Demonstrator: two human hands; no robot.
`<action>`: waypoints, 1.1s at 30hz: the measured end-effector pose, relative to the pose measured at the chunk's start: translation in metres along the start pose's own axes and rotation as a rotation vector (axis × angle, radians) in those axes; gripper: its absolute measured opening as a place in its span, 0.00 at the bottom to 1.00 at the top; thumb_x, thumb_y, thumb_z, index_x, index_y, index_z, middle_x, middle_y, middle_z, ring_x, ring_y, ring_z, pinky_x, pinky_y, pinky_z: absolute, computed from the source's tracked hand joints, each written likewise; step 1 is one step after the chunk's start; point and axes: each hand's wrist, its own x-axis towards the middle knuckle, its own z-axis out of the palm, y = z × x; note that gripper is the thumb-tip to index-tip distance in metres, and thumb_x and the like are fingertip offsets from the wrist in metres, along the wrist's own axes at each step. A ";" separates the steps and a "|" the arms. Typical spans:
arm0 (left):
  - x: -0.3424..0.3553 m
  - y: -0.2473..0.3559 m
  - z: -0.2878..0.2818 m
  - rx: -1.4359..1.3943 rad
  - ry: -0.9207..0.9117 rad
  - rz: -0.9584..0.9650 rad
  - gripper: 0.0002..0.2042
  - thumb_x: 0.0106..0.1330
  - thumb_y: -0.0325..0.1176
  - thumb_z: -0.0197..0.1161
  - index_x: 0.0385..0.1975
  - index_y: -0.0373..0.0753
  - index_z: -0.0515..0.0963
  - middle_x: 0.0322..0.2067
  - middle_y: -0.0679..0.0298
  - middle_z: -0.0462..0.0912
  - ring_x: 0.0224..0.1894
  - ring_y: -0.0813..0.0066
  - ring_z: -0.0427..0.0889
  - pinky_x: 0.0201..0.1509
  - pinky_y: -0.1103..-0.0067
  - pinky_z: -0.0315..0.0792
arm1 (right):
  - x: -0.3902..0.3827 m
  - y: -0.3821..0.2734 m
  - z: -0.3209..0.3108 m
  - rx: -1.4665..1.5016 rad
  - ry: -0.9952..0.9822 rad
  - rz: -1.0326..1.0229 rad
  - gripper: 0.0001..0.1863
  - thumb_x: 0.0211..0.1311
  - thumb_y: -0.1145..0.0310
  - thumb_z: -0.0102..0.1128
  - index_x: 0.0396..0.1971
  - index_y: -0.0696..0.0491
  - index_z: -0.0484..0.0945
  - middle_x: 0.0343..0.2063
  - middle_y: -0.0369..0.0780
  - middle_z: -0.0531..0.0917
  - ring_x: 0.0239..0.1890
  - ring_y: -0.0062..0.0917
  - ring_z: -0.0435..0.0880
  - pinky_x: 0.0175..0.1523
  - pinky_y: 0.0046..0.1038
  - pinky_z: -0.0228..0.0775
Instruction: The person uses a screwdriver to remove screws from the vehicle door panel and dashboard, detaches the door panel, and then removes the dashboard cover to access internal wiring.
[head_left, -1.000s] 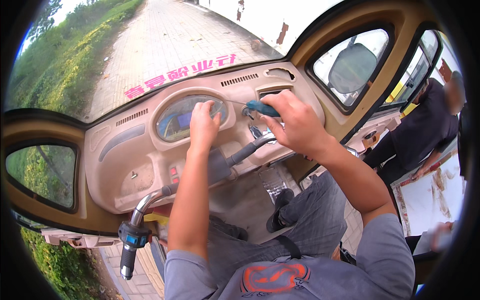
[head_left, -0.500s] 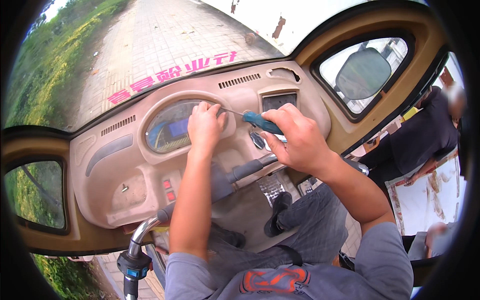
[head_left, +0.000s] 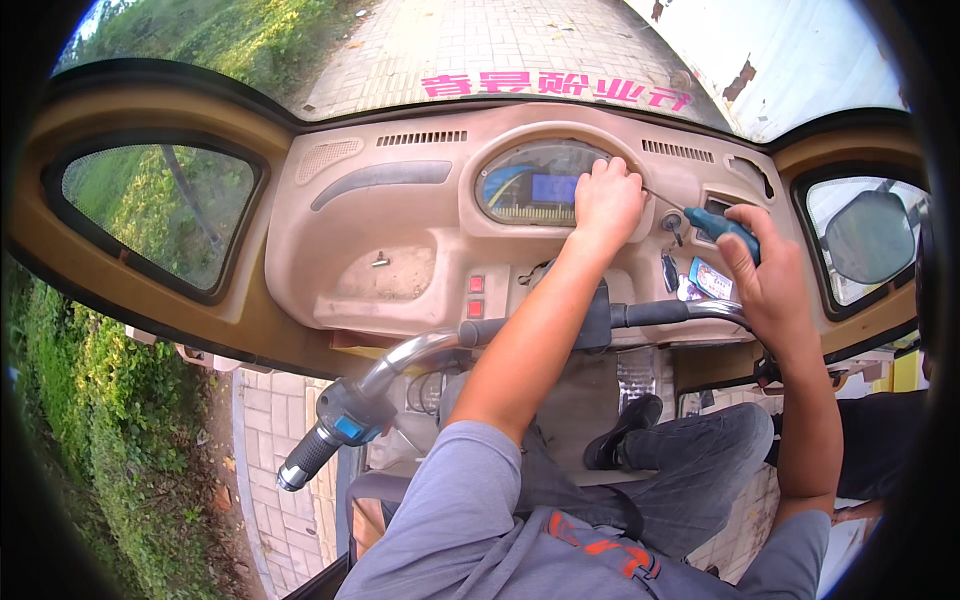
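Screwdriver (head_left: 722, 226) by gauge panel (head_left: 530, 190), upper right
Right hand (head_left: 772, 272), fingers clamped on it; a slip could jab the left hand (head_left: 608, 203) (fingers' grip unclear)

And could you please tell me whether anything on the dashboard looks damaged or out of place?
Yes: towards the right end of the beige plastic dashboard, a curved, dark-edged opening looks ragged, possibly broken. A small metallic piece also sits in the beige, shallow left recess, perhaps loose.
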 end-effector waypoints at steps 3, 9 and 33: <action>0.001 0.001 -0.001 -0.029 -0.018 -0.006 0.11 0.57 0.40 0.67 0.33 0.40 0.83 0.38 0.58 0.78 0.46 0.57 0.77 0.48 0.64 0.75 | 0.018 -0.004 -0.004 -0.075 0.046 -0.119 0.14 0.63 0.67 0.62 0.44 0.58 0.76 0.25 0.49 0.82 0.28 0.43 0.83 0.34 0.37 0.71; 0.002 0.014 -0.024 -0.381 0.070 0.125 0.09 0.57 0.33 0.66 0.36 0.37 0.82 0.38 0.55 0.80 0.45 0.52 0.77 0.50 0.63 0.73 | 0.029 -0.016 -0.015 -0.283 -0.005 -0.512 0.14 0.57 0.75 0.63 0.44 0.55 0.77 0.36 0.48 0.79 0.35 0.44 0.80 0.38 0.38 0.72; -0.005 0.024 -0.027 -0.508 0.294 0.238 0.06 0.55 0.26 0.67 0.31 0.38 0.78 0.28 0.57 0.79 0.32 0.53 0.81 0.34 0.67 0.76 | 0.022 -0.014 -0.008 -0.290 0.035 -0.534 0.13 0.54 0.73 0.64 0.41 0.52 0.80 0.41 0.47 0.78 0.39 0.44 0.81 0.40 0.38 0.74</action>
